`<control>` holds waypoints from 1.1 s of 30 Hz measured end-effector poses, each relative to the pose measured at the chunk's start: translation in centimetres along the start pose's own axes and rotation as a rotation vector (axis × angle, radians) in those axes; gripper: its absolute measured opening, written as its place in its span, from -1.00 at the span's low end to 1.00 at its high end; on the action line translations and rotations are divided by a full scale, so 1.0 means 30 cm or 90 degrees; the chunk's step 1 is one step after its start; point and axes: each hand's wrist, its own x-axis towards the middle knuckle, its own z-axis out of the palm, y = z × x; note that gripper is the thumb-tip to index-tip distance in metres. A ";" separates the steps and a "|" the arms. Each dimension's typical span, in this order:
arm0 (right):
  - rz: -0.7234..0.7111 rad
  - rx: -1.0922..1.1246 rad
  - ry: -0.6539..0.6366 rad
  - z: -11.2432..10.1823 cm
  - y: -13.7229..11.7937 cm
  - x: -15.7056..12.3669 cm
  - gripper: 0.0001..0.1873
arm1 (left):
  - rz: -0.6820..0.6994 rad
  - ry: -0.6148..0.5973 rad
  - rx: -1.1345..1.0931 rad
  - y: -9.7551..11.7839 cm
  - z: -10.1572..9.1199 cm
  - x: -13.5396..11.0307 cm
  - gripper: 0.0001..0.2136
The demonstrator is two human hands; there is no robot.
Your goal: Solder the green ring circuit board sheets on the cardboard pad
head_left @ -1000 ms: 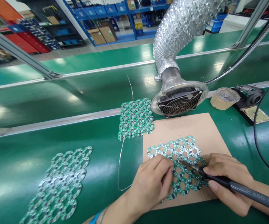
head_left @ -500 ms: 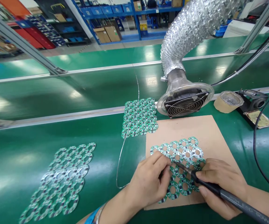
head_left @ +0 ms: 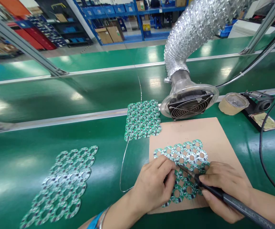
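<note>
A green panel of ring-shaped circuit boards [head_left: 187, 156] lies on a brown cardboard sheet [head_left: 206, 130]. My left hand [head_left: 153, 186] rests on the panel's left part with fingers pinched together, apparently around thin solder wire [head_left: 124, 159] that loops over the table. My right hand [head_left: 225, 189] grips a dark soldering iron [head_left: 223, 197] like a pen. Its tip touches the panel just beside my left fingertips.
A fume extractor fan [head_left: 189, 103] on a silver flexible duct sits behind the cardboard. Another board panel [head_left: 143, 119] lies behind, a third [head_left: 61, 184] at left. A tape roll [head_left: 234, 103] and iron stand [head_left: 258, 101] are at right, with black cables.
The view has shifted slightly since a second ago. Both hands and the iron tip have crept a little left on the panel; in the last half second almost nothing moved.
</note>
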 end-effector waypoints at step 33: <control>-0.008 -0.110 -0.035 -0.048 -0.008 -0.101 -0.80 | 0.030 -0.010 -0.096 0.084 -0.034 -0.082 -0.93</control>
